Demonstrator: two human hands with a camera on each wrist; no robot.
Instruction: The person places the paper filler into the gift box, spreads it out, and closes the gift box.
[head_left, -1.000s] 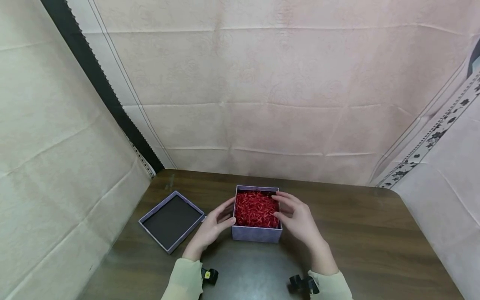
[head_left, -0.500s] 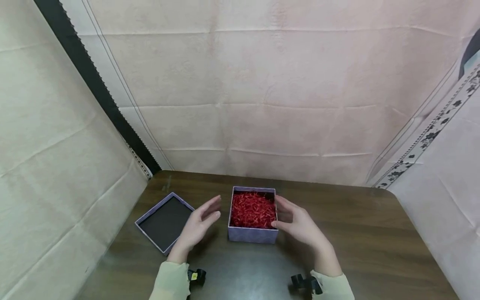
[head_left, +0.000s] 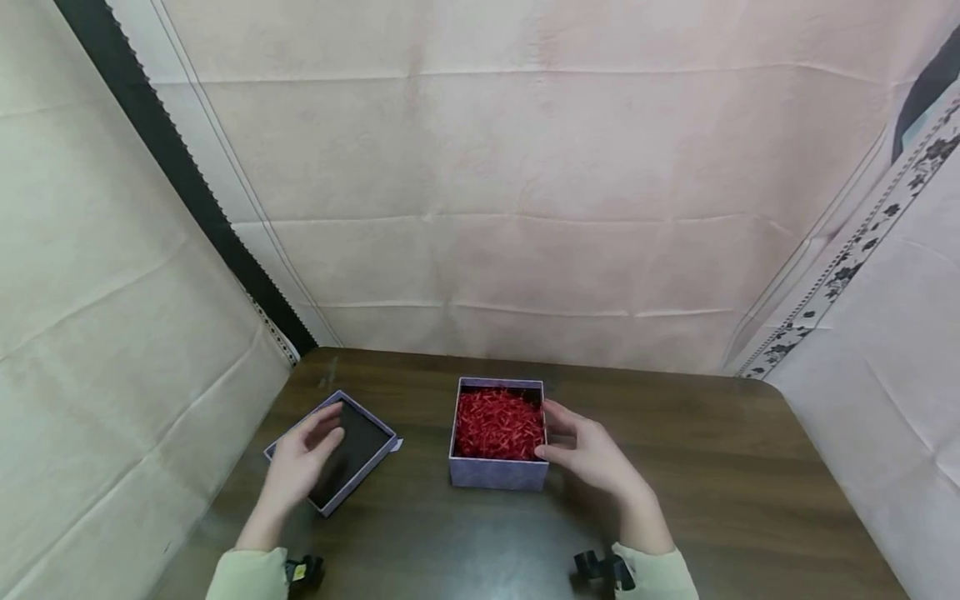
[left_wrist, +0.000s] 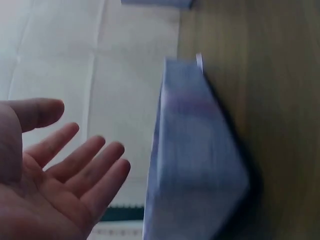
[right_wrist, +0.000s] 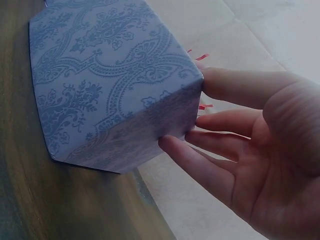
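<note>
A lavender patterned gift box (head_left: 498, 475) stands uncovered on the table, filled with red shredded paper (head_left: 498, 425). My right hand (head_left: 588, 450) is at its right side. In the right wrist view the thumb lies over the rim by the near corner, and the fingers touch the outer side wall. The upturned box lid (head_left: 360, 450), dark inside with a lavender rim, lies at the left. My left hand (head_left: 296, 462) hangs over the lid's left part, hiding some of it, fingers loosely bent and holding nothing. The left wrist view shows the lid's outer side blurred, right of the fingers.
The brown wooden table (head_left: 720, 483) runs to pale cloth walls behind and on both sides. A small pale tab (head_left: 396, 445) sticks out at the lid's right corner. Wrist cameras (head_left: 303, 571) sit at both cuffs.
My left hand has let go of the gift box's left side and moved left over the lid. The right hand has stayed at the box, its fingers drawing from above the paper to the side wall.
</note>
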